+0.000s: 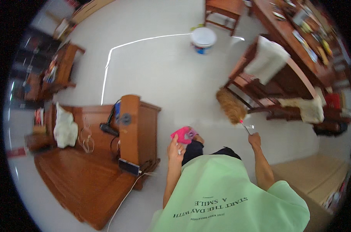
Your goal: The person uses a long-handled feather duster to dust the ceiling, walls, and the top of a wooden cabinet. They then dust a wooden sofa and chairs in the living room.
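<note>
My left hand [176, 150] is closed on a bright pink cloth [182, 134], which hangs in front of my foot. A small white thing shows between the fingers; I cannot tell what it is. In my right hand [254, 140] is the thin handle of a fluffy tan duster [231, 106]. The duster's head points away from me, close beside the legs of a dark wooden chair [251, 110] draped with pale cloths [266, 59].
A wooden bench [85, 179] stands at left, with a hair dryer [108, 129], a phone [129, 166], a white cable and a pale cushion [66, 127]. A white bucket [204, 37] stands ahead. A cluttered wooden desk [291, 26] is at right, cardboard [311, 174] at lower right.
</note>
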A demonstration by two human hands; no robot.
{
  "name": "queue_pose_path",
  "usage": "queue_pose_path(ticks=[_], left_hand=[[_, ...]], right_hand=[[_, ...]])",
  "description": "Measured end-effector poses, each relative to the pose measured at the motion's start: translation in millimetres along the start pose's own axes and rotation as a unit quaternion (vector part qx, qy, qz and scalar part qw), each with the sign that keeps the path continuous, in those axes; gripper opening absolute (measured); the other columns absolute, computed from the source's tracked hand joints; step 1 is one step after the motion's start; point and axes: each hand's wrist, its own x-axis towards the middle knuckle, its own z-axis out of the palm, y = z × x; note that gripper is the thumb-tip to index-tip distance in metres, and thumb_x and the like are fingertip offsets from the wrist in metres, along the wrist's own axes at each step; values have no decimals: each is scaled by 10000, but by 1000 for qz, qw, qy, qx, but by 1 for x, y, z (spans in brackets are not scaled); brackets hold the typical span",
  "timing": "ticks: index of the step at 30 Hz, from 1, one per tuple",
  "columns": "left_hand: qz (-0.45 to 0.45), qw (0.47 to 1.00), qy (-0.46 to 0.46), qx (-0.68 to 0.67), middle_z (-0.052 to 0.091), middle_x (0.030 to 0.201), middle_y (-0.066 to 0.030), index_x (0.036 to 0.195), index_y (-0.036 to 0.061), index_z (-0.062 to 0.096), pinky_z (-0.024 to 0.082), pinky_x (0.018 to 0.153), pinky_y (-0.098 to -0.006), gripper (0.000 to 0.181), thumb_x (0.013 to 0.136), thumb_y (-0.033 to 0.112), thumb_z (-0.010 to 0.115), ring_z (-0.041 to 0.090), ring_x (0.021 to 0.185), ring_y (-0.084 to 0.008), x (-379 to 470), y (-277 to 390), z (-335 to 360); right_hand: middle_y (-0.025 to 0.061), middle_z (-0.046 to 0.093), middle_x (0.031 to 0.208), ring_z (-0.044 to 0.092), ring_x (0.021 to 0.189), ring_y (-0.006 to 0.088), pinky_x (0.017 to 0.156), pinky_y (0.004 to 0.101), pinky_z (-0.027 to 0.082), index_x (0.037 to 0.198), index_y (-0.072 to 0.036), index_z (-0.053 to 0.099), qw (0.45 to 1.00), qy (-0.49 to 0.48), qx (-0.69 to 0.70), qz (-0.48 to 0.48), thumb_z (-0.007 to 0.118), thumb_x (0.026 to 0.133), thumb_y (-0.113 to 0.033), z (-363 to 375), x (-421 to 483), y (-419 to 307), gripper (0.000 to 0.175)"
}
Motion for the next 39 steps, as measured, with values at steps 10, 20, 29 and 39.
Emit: queue_pose_path(ticks=[10, 20, 29, 39], left_hand=[[42, 996, 69, -23, 346, 491, 52, 784, 149, 503, 242, 321, -228, 260, 787, 315, 703, 346, 380, -71, 36, 85, -12], [-8, 995, 79, -53, 342, 485, 62, 739, 153, 491, 217, 327, -233, 265, 784, 299, 707, 312, 359, -65, 52, 94, 4], [5, 981, 121, -152, 336, 486, 60, 778, 120, 540, 196, 340, -236, 238, 803, 309, 684, 317, 382, -67, 106, 162, 54], [93, 960, 73, -254, 345, 467, 39, 672, 163, 409, 230, 311, -247, 354, 812, 347, 676, 341, 364, -81, 190, 252, 148]], right_hand=[[186, 587, 592, 563, 485, 298, 481, 392, 451, 692, 38, 619, 983, -145, 101, -57, 600, 799, -283, 37, -43, -91, 338], [248, 600, 714, 625, 696, 357, 647, 424, 473, 817, 12, 651, 904, -267, -45, -330, 568, 830, -314, 27, -47, -280, 336], [214, 638, 872, 629, 804, 380, 735, 470, 499, 781, -11, 650, 806, -214, -321, -449, 562, 801, -250, 55, 60, -396, 256], [219, 628, 884, 603, 855, 396, 740, 477, 484, 858, -7, 615, 818, -112, -326, -460, 515, 849, -284, -7, 149, -554, 294]])
